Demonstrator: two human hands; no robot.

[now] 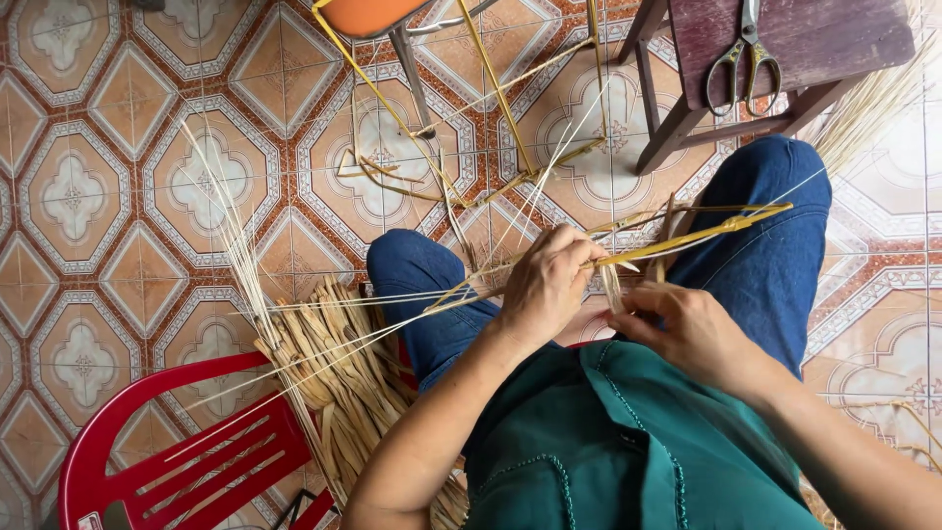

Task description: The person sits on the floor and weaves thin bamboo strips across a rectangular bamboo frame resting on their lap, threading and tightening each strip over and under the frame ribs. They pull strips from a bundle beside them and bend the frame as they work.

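Left hand curled, fingers pressed together around a bundle of yellow strips. Right hand just beside it, fingertips pinching a pale strand hanging from the bundle; the exact pinch is hidden behind the thumb. Bundle's long axis runs roughly level across both knees, right end rising slightly past the right hand, thin ends fanning left beyond the left hand. Strips flat, narrow, straw-yellow. Below the left hand, a heap of dried leaves, partly cut off. Beyond the fingers, scissors on a wooden stool.
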